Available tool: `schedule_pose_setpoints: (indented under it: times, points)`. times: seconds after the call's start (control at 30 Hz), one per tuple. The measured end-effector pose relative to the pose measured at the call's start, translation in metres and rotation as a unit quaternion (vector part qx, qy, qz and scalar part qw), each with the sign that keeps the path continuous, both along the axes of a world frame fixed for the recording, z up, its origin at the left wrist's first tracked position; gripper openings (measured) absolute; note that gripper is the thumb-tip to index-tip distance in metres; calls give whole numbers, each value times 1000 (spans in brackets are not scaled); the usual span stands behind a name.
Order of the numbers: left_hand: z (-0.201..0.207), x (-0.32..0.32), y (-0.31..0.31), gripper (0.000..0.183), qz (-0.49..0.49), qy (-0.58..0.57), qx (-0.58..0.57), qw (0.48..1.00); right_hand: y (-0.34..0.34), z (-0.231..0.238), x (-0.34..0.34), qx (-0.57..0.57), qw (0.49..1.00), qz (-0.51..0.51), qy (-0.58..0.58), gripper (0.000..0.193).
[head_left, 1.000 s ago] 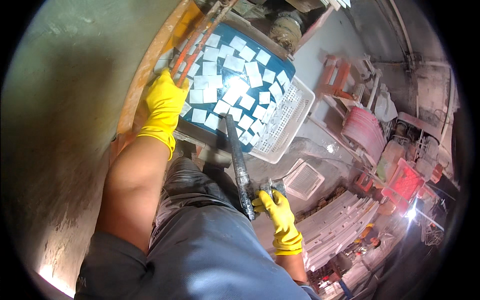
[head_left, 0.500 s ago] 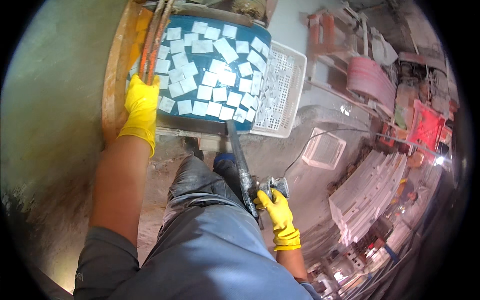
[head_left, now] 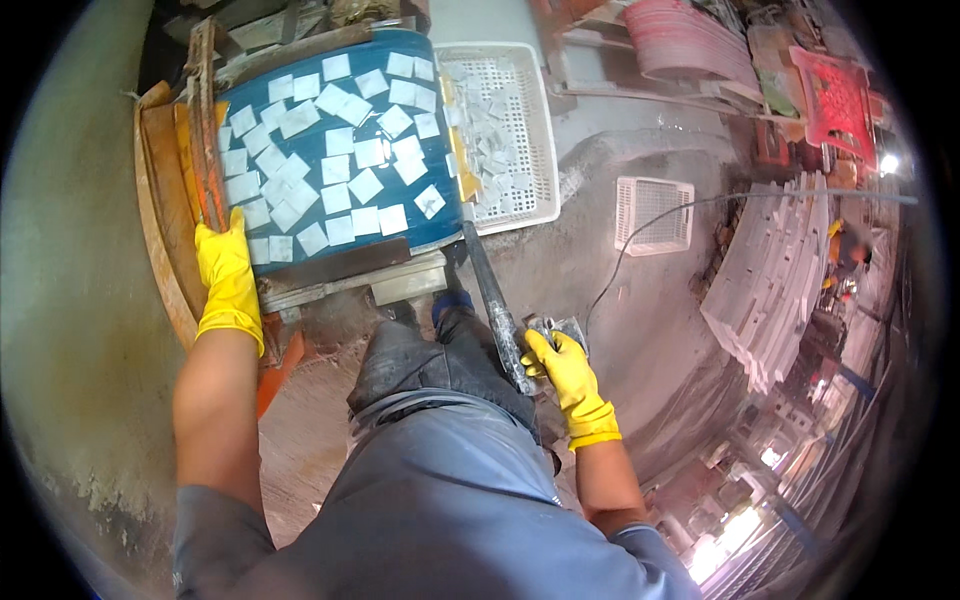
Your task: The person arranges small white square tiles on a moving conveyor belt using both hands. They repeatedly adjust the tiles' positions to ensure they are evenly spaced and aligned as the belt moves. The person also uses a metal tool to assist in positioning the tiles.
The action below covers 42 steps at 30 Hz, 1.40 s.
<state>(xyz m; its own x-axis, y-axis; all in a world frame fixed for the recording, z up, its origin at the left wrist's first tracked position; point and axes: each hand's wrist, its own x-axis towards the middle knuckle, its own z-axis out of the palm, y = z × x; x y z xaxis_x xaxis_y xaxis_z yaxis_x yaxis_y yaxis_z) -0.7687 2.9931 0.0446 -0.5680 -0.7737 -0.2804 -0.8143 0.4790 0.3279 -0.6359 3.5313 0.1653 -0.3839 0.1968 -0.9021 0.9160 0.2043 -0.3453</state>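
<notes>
My left hand (head_left: 227, 275), in a yellow rubber glove, is closed around the lower end of a rusty orange metal bar (head_left: 205, 150) at the left side of a blue belt (head_left: 395, 170). Scattered pale square tiles (head_left: 337, 171) lie on the belt, some touching or overlapping. Low at the right, my yellow-gloved right hand (head_left: 563, 370) has its fingers curled in at a grey metal fitting (head_left: 566, 330) beside a long dark bar (head_left: 490, 295). What exactly those fingers grip is hidden.
A white perforated basket (head_left: 545, 150) holding small pale pieces adjoins the belt's right end. Farther right stand another white crate (head_left: 655, 215), stacked pale slabs (head_left: 770, 290) and a red crate (head_left: 835, 100). A cable (head_left: 690, 205) runs across the right side.
The view has shifted, bringing the belt and basket leftward in the picture. Fewer tiles lie at the belt's lower right. My left hand stays on the bar; my right remains beside the dark bar.
</notes>
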Motion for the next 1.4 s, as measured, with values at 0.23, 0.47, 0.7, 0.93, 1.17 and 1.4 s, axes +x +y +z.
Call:
schedule_pose_setpoints:
  times: [0.23,0.47,0.7,0.93,1.17,1.4]
  points:
    - [12,-5,6,93,13,-30,6,999,8,-19,-20,8,1000,-13,7,54]
    - [17,-4,7,86,15,-20,-15,1000,18,-53,-63,35,998,61,-7,63]
    - [0,2,1,72,21,5,-64,998,-1,-85,-138,50,993,108,-14,79]
    - [4,-3,1,71,18,7,-48,999,-23,-122,-216,50,992,113,17,69]
    - [-5,5,-6,72,-2,30,-50,998,-11,-145,-214,49,990,130,20,78]
    - [-21,14,-25,62,-51,97,20,994,8,-109,-125,-60,997,-35,-15,60]
